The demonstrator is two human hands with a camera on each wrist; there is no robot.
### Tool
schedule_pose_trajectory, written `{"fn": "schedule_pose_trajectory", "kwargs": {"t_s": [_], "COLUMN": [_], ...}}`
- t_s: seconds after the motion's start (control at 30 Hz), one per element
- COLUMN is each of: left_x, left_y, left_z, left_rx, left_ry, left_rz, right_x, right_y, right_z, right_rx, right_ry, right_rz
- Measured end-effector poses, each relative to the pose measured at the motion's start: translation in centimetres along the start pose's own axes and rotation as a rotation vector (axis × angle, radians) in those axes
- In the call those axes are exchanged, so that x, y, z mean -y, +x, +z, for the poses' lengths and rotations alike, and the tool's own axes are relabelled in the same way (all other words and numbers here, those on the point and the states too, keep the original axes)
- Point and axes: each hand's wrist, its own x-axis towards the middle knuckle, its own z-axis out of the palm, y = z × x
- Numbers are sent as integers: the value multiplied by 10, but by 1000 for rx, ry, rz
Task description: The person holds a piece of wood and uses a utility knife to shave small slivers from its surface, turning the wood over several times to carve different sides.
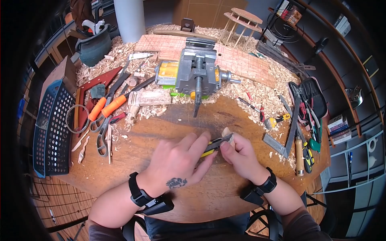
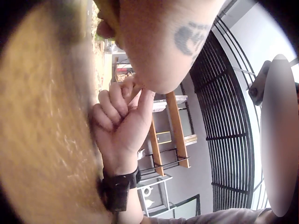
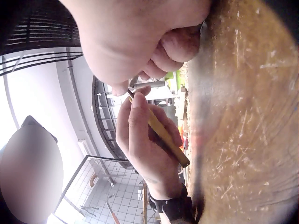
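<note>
My left hand [image 1: 175, 160] grips a yellow and black utility knife [image 1: 207, 153], its grey front end pointing up and right. The knife's yellow handle [image 3: 164, 133] runs under the curled fingers of the left hand [image 3: 142, 135] in the right wrist view. My right hand [image 1: 242, 157] pinches a small pale piece of wood [image 1: 226, 131] between thumb and fingers. The knife's front end lies against or just beside that wood. Seen from the left wrist, the right hand [image 2: 122, 116] has curled fingers; the contact point is hidden there.
Ahead on the wooden table [image 1: 189, 201] stands a metal vise [image 1: 197, 68] among wood shavings [image 1: 241, 96]. Scissors [image 1: 103, 136], orange-handled tools [image 1: 113, 105] and a blue basket [image 1: 52, 128] are at the left. At the right lie a metal square [image 1: 276, 144], a wooden-handled tool [image 1: 299, 156] and a tool case [image 1: 313, 100].
</note>
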Motion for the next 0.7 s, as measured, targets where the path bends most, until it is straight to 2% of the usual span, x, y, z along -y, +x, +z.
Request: {"fn": "schedule_pose_trajectory", "kwargs": {"t_s": [0.03, 0.2, 0.27, 0.33, 0.57, 0.7], "left_x": [1, 2, 4, 4, 1, 4], "left_y": [-1, -1, 0, 0, 2, -1], "left_z": [2, 2, 3, 2, -1, 3], "left_rx": [17, 42, -1, -15, -22, 17], "left_ry": [-14, -25, 2, -1, -17, -22], "left_rz": [4, -1, 40, 47, 45, 43], "right_x": [2, -3, -4, -4, -1, -4], "right_y": [0, 0, 0, 0, 0, -1], "right_z": [2, 3, 2, 1, -2, -1], "right_rx": [-14, -10, -14, -19, 12, 45], "right_ry": [28, 84, 107, 12, -32, 102], "right_rz": [-57, -38, -35, -56, -55, -26]}}
